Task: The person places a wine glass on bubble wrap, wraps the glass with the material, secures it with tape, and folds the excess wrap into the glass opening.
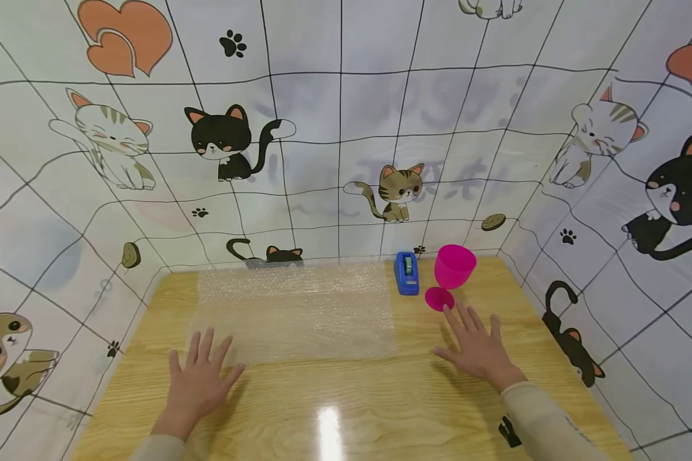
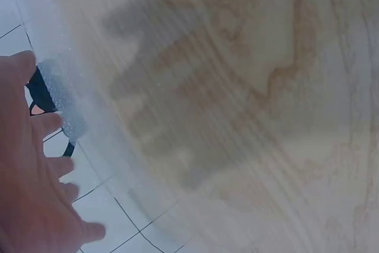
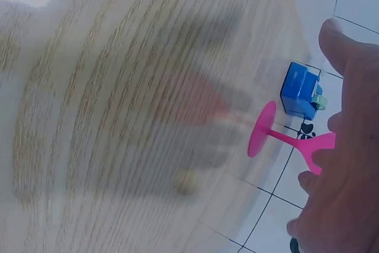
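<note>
A sheet of bubble wrap [image 1: 300,314] lies flat across the back left of the wooden table. My left hand [image 1: 198,384] hovers with fingers spread at its front left corner, holding nothing. To the right, my right hand [image 1: 475,346] also spreads its fingers above the table, its fingertips overlapping the base of a pink goblet [image 1: 454,266] in the head view. In the right wrist view the goblet's thin stem and round foot [image 3: 262,128] show, its cup partly hidden behind my fingers. Beside the goblet stands a blue tape dispenser [image 1: 406,274] with a roll of tape.
A white sheet printed with cats and grid lines [image 1: 340,128] walls in the back and both sides of the wooden table [image 1: 300,416]. A small black shape [image 1: 509,432] shows next to my right sleeve. Light glares off the table's front middle.
</note>
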`<state>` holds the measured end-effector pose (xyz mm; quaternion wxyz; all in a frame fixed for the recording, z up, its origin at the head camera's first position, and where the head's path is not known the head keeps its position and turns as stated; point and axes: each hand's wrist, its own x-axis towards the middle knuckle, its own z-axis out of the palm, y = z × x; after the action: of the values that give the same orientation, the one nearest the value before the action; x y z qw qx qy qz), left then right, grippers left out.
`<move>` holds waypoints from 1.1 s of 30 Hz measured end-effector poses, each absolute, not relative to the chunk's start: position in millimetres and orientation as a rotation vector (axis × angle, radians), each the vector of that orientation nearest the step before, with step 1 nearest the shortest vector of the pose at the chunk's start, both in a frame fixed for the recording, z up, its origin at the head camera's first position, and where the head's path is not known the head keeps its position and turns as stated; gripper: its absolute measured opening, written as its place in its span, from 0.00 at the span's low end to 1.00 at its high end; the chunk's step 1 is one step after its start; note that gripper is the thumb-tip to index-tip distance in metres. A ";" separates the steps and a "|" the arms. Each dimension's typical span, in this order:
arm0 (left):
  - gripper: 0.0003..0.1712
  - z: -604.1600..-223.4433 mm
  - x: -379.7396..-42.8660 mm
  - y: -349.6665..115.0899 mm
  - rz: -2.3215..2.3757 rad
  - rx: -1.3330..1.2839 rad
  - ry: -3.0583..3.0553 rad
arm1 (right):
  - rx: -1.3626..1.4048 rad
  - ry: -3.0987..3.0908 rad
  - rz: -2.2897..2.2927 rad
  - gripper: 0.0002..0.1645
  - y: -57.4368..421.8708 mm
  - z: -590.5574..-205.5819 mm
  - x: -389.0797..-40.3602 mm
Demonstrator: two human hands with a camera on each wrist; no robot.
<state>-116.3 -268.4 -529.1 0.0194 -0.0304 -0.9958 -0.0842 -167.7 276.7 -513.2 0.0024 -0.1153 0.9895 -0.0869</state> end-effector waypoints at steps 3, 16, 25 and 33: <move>0.40 -522.8 -116.6 -268.9 -0.256 -0.109 -3.106 | -0.390 3.111 -0.303 0.54 277.0 -510.1 -169.2; 0.29 -512.5 -125.3 -275.0 -0.294 -0.173 -3.171 | -0.322 3.123 -0.292 0.41 278.5 -501.0 -184.5; 0.28 -509.8 -135.1 -275.5 -0.527 -0.146 -3.270 | -0.137 2.958 -0.583 0.42 280.9 -506.7 -199.5; 0.28 -515.9 -139.3 -273.0 -0.583 -0.129 -3.252 | -0.078 2.920 -0.766 0.41 287.0 -521.6 -210.3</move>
<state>-139.3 -273.0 -515.9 -0.0821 -0.0387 -0.9802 -0.1757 -210.3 287.0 -521.6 0.0610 -0.0257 0.9652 -0.2531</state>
